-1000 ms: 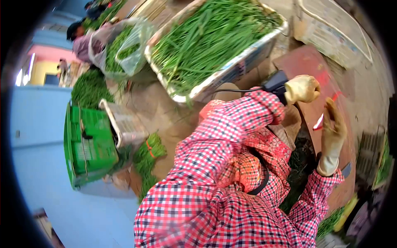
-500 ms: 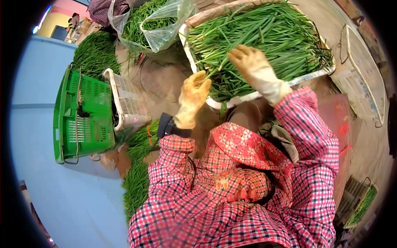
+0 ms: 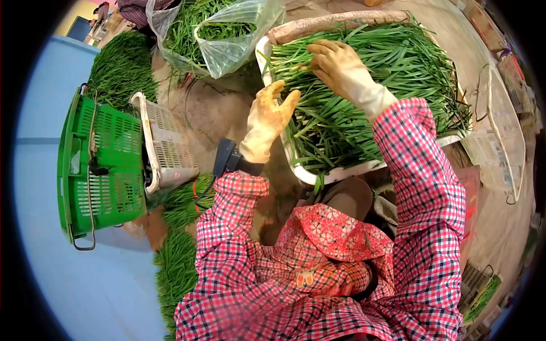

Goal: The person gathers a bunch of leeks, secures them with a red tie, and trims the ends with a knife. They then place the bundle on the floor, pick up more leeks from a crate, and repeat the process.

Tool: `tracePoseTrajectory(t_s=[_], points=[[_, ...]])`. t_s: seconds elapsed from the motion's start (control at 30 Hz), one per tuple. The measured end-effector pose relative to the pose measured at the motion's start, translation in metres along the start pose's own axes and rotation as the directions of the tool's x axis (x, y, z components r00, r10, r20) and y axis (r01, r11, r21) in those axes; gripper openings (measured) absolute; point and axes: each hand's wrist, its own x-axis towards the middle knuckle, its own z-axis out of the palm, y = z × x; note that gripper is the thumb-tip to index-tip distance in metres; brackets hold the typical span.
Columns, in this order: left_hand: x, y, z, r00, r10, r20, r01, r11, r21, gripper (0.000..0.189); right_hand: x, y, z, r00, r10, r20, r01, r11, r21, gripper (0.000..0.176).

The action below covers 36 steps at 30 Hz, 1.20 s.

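Note:
A white plastic crate full of green garlic chives stands in front of me, their pale stem ends toward the left. My right hand, in a stained cream glove, lies over the chives near those stem ends, fingers stretched out and touching the top layer. My left hand, gloved alike, is held at the crate's left edge with thumb and fingers apart and nothing between them. A black device is strapped on the left wrist.
A clear plastic bag of greens stands beyond the crate. Left are a green basket, a white basket and chive heaps by the blue wall. Another crate stands right.
My left hand has spread its fingers and let go of a chive stalk. My right hand has shifted up and left over the stem ends. The view has tilted slightly.

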Motion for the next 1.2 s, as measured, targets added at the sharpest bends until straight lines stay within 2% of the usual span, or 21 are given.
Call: tracePoseTrajectory(t_s=[0.07, 0.1, 0.23, 0.27, 0.33, 0.4, 0.43, 0.57, 0.67, 0.7, 0.73, 0.8, 0.83, 0.87, 0.9, 0.93, 0.97, 1.0, 1.07, 1.17, 1.2], points=[[0.01, -0.004, 0.002, 0.998, -0.058, -0.009, 0.058, 0.998, 0.0, 0.048, 0.019, 0.009, 0.035, 0.998, 0.005, 0.063, -0.006, 1.0, 0.017, 0.057], [0.015, -0.011, 0.002, 0.998, -0.06, -0.019, 0.059, 0.998, -0.027, 0.047, 0.028, 0.008, 0.043, 0.968, 0.081, 0.237, -0.092, 0.995, 0.037, 0.077], [0.025, -0.039, 0.002, 0.998, -0.062, -0.028, 0.059, 0.994, -0.095, 0.041, 0.043, 0.012, 0.067, 0.887, 0.056, 0.459, -0.128, 0.984, 0.128, 0.075], [0.023, -0.041, 0.002, 0.998, -0.057, -0.016, 0.055, 0.993, -0.105, 0.04, 0.041, 0.013, 0.079, 0.92, 0.034, 0.389, -0.112, 0.977, 0.18, 0.081], [0.016, -0.032, -0.005, 0.995, -0.089, 0.038, 0.095, 0.974, -0.206, 0.039, 0.043, 0.003, 0.075, 0.901, 0.059, 0.43, -0.166, 0.962, 0.216, 0.074], [0.013, -0.048, 0.002, 0.995, -0.09, 0.046, 0.097, 0.977, -0.192, 0.038, 0.039, -0.017, 0.079, 0.924, 0.123, 0.363, -0.139, 0.99, 0.019, 0.056], [0.01, -0.049, 0.004, 0.991, -0.121, 0.05, 0.13, 0.955, -0.265, 0.037, 0.027, -0.025, 0.08, 0.973, 0.103, 0.207, -0.075, 0.987, -0.139, 0.047], [0.002, -0.058, 0.007, 0.995, -0.102, 0.014, 0.103, 0.968, -0.231, 0.035, 0.023, -0.022, 0.083, 0.973, 0.034, 0.228, -0.036, 0.999, 0.005, 0.029], [0.002, -0.058, 0.009, 0.994, -0.098, 0.046, 0.107, 0.955, -0.275, 0.036, 0.029, -0.019, 0.1, 0.973, -0.001, 0.231, 0.04, 0.986, -0.164, 0.037], [0.002, -0.054, 0.008, 0.993, -0.102, 0.062, 0.115, 0.953, -0.281, 0.037, 0.03, -0.025, 0.092, 0.989, -0.002, 0.148, 0.031, 0.979, -0.2, 0.038], [0.002, -0.047, 0.005, 0.993, -0.096, 0.073, 0.113, 0.953, -0.28, 0.037, 0.034, -0.022, 0.096, 0.99, -0.037, 0.14, 0.059, 0.986, -0.158, 0.034], [0.001, -0.039, -0.002, 0.991, -0.1, 0.087, 0.119, 0.957, -0.264, 0.037, 0.044, -0.017, 0.075, 0.827, 0.025, 0.562, -0.016, 1.0, -0.02, 0.031], [0.003, -0.051, 0.002, 0.995, -0.077, 0.056, 0.09, 0.953, -0.289, 0.037, 0.049, -0.016, 0.05, 0.802, 0.036, 0.596, -0.075, 0.996, 0.042, 0.025], [0.006, -0.045, -0.003, 0.998, -0.036, 0.045, 0.047, 0.957, -0.287, 0.038, 0.055, -0.014, 0.029, 0.778, 0.096, 0.621, -0.187, 0.979, 0.083, 0.032], [0.01, -0.04, -0.008, 0.999, -0.042, 0.033, 0.051, 0.946, -0.321, 0.041, 0.051, -0.003, 0.021, 0.816, 0.208, 0.54, -0.363, 0.911, 0.198, 0.042], [0.012, -0.036, -0.011, 0.998, -0.051, 0.03, 0.058, 0.933, -0.355, 0.043, 0.06, 0.0, 0.003, 0.722, 0.333, 0.607, -0.485, 0.868, 0.101, 0.05], [0.015, -0.033, -0.011, 0.999, -0.037, 0.026, 0.044, 0.939, -0.34, 0.048, 0.06, 0.016, 0.015, 0.748, 0.318, 0.582, -0.514, 0.833, 0.204, 0.053], [0.019, -0.028, -0.011, 1.0, -0.018, 0.021, 0.024, 0.946, -0.323, 0.052, 0.057, 0.038, 0.029, 0.775, 0.311, 0.551, -0.534, 0.788, 0.306, 0.055], [0.03, -0.014, -0.011, 0.999, 0.042, 0.029, -0.033, 0.962, -0.272, 0.06, 0.043, 0.062, 0.044, 0.918, 0.22, 0.331, -0.388, 0.675, 0.627, 0.055], [0.046, -0.001, 0.001, 0.991, 0.076, 0.11, -0.069, 0.995, -0.072, 0.072, 0.043, 0.048, 0.029, 0.908, 0.256, 0.332, -0.41, 0.708, 0.575, 0.054], [0.055, -0.001, 0.004, 0.987, 0.051, 0.15, -0.032, 0.992, -0.122, 0.068, 0.044, 0.046, 0.028, 0.907, 0.254, 0.335, -0.408, 0.725, 0.555, 0.054]])
